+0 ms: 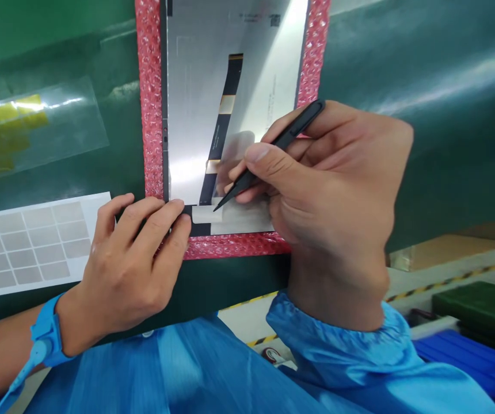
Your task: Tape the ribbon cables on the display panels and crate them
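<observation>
Silver, flat rectangular metal panel [195, 103], smooth & glossy w/ a bright diagonal glare streak, lies on pink, bumpy plastic bubble wrap [150, 103] that shows along its L, R & near edges. Under both: dark green, smooth work surface [403, 172].

Black, thin flat ribbon cable [219, 135] w/ pale & gold-edged bands runs at a slant down the panel's middle to its near edge. There, a pale, rounded-corner rectangular strip [206, 214] lies by the cable's end.

R hand [329, 172], over the panel's near R part, is closed pen-style btwn thumb & fingers on a black, slim tapered tool [293, 129], matte-looking. Its point is at the pale strip; can't tell if touching, or if the tip grips anything.

L hand [130, 264] is loosely spread, palm down, fingertips at the panel's near L corner; no object seen in its grasp. Blue plastic wristband [46, 339] on that wrist.

L of panel: white paper sheet [96, 224] w/ rows of grey rectangles; farther up, clear, shiny plastic bag [75, 121] w/ yellow pieces.
</observation>
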The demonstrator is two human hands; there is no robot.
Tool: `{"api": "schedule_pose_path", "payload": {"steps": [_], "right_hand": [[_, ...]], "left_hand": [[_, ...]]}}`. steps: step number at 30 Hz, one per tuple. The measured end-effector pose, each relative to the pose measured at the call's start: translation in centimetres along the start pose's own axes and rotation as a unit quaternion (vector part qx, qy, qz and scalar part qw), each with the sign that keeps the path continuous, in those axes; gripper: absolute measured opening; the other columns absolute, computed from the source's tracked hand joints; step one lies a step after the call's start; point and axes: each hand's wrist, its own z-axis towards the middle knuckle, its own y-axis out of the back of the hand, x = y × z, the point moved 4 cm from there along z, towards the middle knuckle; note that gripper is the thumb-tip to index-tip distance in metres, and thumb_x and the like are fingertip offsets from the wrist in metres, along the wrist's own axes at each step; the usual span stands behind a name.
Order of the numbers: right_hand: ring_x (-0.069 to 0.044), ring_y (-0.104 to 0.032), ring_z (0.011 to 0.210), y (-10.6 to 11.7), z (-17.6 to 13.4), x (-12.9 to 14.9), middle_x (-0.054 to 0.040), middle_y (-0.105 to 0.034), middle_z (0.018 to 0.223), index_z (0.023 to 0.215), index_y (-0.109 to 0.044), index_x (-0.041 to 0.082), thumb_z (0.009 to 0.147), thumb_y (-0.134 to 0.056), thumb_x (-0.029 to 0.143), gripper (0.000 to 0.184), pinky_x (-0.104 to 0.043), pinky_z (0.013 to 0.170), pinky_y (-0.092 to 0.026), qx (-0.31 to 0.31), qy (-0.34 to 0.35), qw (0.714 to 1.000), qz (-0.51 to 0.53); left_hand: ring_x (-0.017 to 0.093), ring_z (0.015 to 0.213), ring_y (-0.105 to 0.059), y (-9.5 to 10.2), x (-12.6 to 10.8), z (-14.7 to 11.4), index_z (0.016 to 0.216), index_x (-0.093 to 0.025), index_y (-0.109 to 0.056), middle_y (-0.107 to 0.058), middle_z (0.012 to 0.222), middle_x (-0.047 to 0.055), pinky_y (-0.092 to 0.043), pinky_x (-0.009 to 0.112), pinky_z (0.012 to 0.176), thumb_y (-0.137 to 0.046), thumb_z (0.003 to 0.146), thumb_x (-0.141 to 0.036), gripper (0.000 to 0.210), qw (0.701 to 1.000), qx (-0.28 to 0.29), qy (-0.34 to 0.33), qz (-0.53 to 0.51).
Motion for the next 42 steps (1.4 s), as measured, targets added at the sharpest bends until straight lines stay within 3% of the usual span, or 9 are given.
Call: {"api": "schedule_pose_path", "payload": {"steps": [10,16,23,35,42], "right_hand": [[-0.015,-0.074,0.056,-0.19,-0.09,0.65,0.0039,-0.075,0.066,0.081,-0.068,0.019,0.090,-0.074,0.001,0.021,-0.019,0.044,-0.059,-0.003,-0.007,1.000,-0.011],[-0.014,-0.073,0.058,0.00,-0.15,0.24,0.0050,-0.076,0.070,0.084,-0.070,0.023,0.093,-0.078,0.009,0.019,-0.020,0.047,-0.061,0.002,-0.008,1.000,-0.027],[-0.013,-0.073,0.057,-0.13,-0.24,0.42,0.0035,-0.074,0.068,0.082,-0.070,0.019,0.092,-0.077,0.005,0.019,-0.018,0.046,-0.059,-0.004,-0.005,1.000,-0.027],[-0.016,-0.075,0.061,0.14,-0.27,0.14,-0.0004,-0.077,0.074,0.086,-0.070,0.020,0.091,-0.084,0.014,0.016,-0.019,0.047,-0.059,-0.004,-0.015,1.000,-0.026],[-0.016,-0.075,0.066,0.05,-0.61,0.13,0.0035,-0.076,0.076,0.087,-0.068,0.025,0.092,-0.082,0.018,0.017,-0.023,0.051,-0.062,0.000,-0.019,0.998,-0.053]], "left_hand": [[0.035,0.114,-0.074,-0.04,-0.01,0.04,0.120,-0.008,-0.073,-0.077,0.129,0.018,-0.058,0.062,0.105,-0.074,0.094,-0.011,0.026,1.000,-0.002,0.003,-0.011],[0.036,0.114,-0.074,-0.03,-0.11,0.08,0.121,-0.007,-0.073,-0.077,0.130,0.018,-0.056,0.063,0.106,-0.075,0.093,-0.010,0.029,1.000,-0.001,0.008,-0.015],[0.036,0.116,-0.072,-0.11,-0.21,0.05,0.128,-0.009,-0.072,-0.076,0.131,0.018,-0.054,0.065,0.107,-0.075,0.093,-0.010,0.035,1.000,0.014,0.009,-0.003],[0.036,0.116,-0.068,-0.34,-0.38,0.03,0.133,-0.008,-0.069,-0.073,0.131,0.018,-0.051,0.066,0.110,-0.073,0.094,-0.009,0.040,0.999,0.029,0.007,0.024],[0.036,0.114,-0.069,-0.35,-0.40,0.26,0.131,-0.006,-0.070,-0.074,0.129,0.019,-0.050,0.069,0.109,-0.072,0.094,-0.008,0.037,0.999,0.024,0.006,0.030]]}}
